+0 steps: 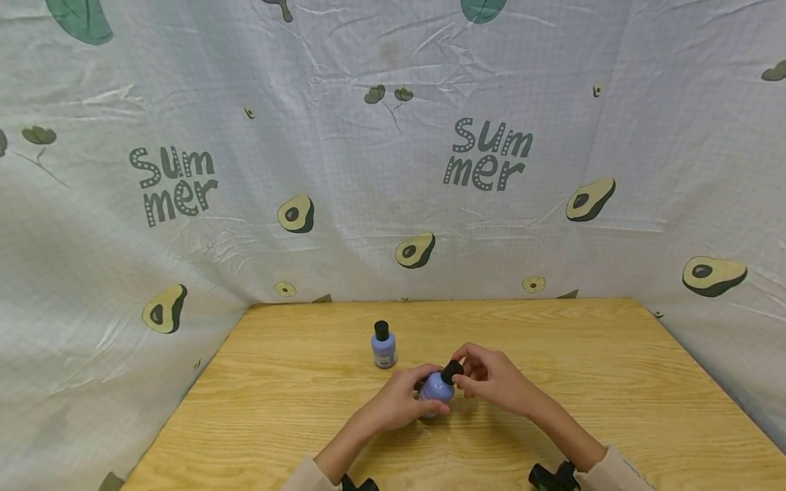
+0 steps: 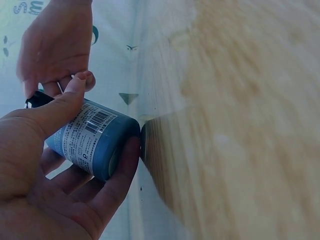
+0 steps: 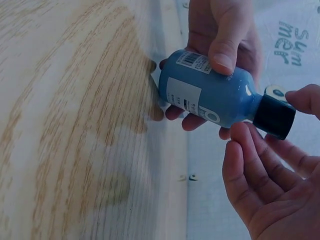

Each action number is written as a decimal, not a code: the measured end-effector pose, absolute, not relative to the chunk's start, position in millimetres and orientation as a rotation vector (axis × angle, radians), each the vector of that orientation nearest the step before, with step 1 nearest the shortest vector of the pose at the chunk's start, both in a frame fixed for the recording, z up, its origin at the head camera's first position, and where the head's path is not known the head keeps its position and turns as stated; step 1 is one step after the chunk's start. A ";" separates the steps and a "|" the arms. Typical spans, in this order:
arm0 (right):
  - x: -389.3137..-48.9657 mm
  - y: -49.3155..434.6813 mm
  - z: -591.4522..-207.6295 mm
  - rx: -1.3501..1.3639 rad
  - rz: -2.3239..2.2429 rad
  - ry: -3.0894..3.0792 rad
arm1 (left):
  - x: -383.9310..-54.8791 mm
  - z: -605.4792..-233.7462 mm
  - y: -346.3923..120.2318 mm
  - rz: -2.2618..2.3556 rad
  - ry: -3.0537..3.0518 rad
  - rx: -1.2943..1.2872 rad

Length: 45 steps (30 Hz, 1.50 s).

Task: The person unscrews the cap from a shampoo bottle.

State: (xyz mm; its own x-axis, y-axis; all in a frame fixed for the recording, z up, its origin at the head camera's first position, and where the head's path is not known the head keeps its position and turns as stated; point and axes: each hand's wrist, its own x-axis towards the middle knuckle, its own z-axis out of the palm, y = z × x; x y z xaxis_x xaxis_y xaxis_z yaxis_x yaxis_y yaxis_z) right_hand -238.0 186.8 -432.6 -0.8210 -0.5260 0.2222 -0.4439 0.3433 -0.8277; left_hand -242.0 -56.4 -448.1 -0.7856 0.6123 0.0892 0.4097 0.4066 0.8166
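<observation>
My left hand (image 1: 402, 401) grips a small blue-purple bottle (image 1: 437, 387) round its body, thumb on one side and fingers on the other. The bottle tilts with its neck toward the right, and a white barcode label (image 2: 89, 132) shows in the left wrist view. Its black cap (image 3: 274, 117) is pinched between the thumb and fingers of my right hand (image 1: 494, 379). The cap sits on the neck. Behind the hands, a second blue-purple bottle (image 1: 384, 348) with a black cap stands upright on the table.
The light wooden table (image 1: 295, 395) reaches back to a pale curtain (image 1: 344, 170) printed with avocados and lettering, which also hangs at both sides. Black wrist devices (image 1: 552, 476) are worn near the sleeves.
</observation>
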 end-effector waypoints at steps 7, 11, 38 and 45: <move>-237.3 185.3 -432.6 -0.862 -1.504 2.518 | -241.6 -447.5 -56.0 1.313 2.446 0.886; -237.7 185.3 -431.5 -0.885 -1.496 2.512 | -242.3 -447.4 -55.9 1.319 2.445 0.887; -240.6 187.8 -430.4 -0.934 -1.505 2.482 | -243.5 -445.2 -54.0 1.320 2.439 0.877; -239.9 187.8 -430.2 -0.907 -1.517 2.497 | -243.4 -445.3 -53.9 1.317 2.440 0.874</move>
